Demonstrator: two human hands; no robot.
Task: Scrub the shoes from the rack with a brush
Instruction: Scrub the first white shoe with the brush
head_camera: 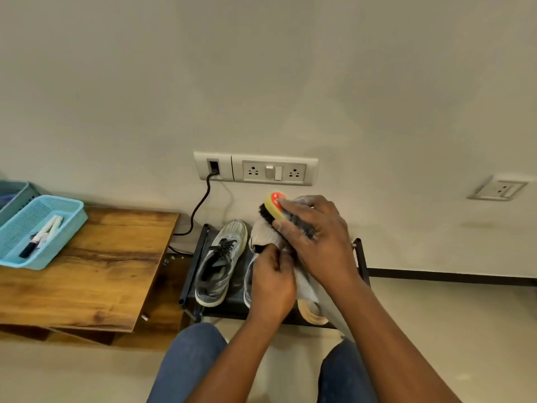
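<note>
Head view only. Right hand (316, 242) clasping a yellow-backed, dark-bristled scrub brush (276, 209), fingers (293, 206) curled over its top, bristles against a pale grey shoe (266, 235) held up above the low black shoe rack (193, 269). Left hand (273, 283) pinching that shoe at its opening, fingers clenched on the fabric. Much of the shoe hidden behind both hands; brush label unreadable. Two grey sneakers on the rack: one (220, 266) in full sight, the other mostly covered. One tan-soled shoe (312, 314) partly covered. Two blue mesh baskets (43, 228) on the wooden desk (98, 274), one cut off.
</note>
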